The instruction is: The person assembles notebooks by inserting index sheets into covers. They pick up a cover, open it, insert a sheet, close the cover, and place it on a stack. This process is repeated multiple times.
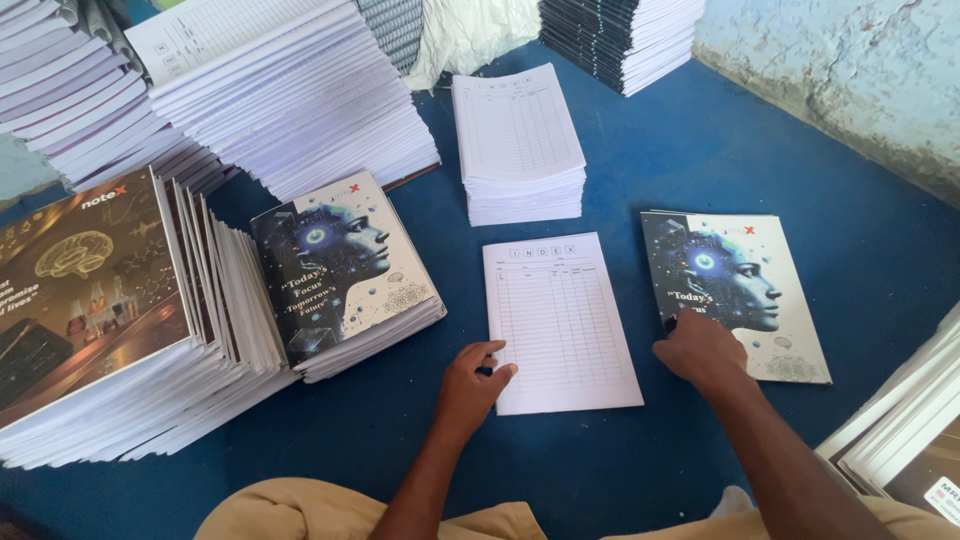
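Left hand [475,378] is resting at the lower left corner of a loose ruled index sheet [560,320], fingers curled and thumb lying on the paper edge; no closed grip is visible. Right hand [703,350] is lying palm-down, fingers bent, on the lower left part of a single printed cover [745,290], pressing rather than clasping it. The sheet is sitting between the two hands on the blue mat [640,170]. Beyond the sheet a stack of index sheets [520,150] is standing; left of the left hand a pile of matching covers [345,275] is leaning against a taller brown-covered pile [100,310]. More white stacks [290,90] and a dark stack [620,35] are lying further off, cut by the frame. Right-hand fingertips are hard to make out.
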